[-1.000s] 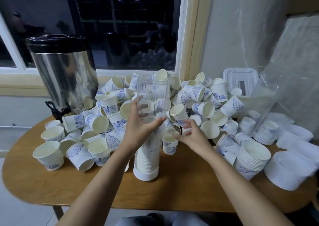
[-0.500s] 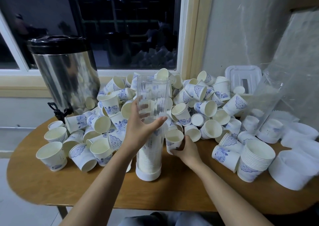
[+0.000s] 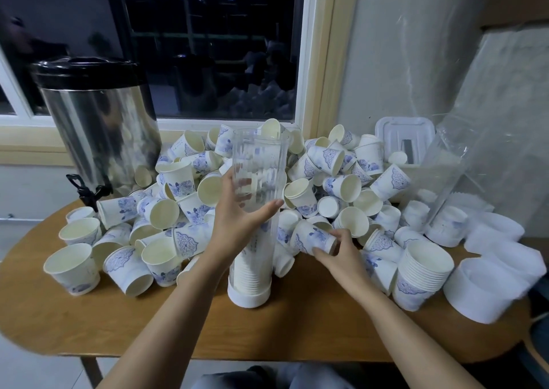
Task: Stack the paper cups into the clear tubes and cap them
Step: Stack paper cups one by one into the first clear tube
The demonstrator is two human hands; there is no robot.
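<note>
Paper cups in white card with blue print [image 3: 178, 186] lie in a loose heap across the round wooden table [image 3: 89, 323], running from the left edge of the frame, below the shiny steel urn with a black lid [image 3: 98, 127] at upper left, through to the right of centre. At centre stands the clear ribbed plastic tube [image 3: 258, 166], upright on the table with a white cap [image 3: 249, 296] closing its bottom end. A nested column of cups [image 3: 249, 273] fills its lower part, and the upper part and open mouth are bare. The left hand [image 3: 237, 219] wraps fingers and thumb round the tube's middle, bracing it. Just right of the tube's lower half, the right hand [image 3: 338, 255] pinches a single printed cup [image 3: 312, 237], tilted on its side at the edge of the heap. Further right sit a nested stack of cups standing free [image 3: 421, 270] and several loose white caps [image 3: 490, 281]. Filling looks to be the step in hand, with capping some way off. Next, the held cup likely needs lifting above the tube's mouth, turning to match the column, and dropping straight in while the left hand keeps the tube from tipping.
</note>
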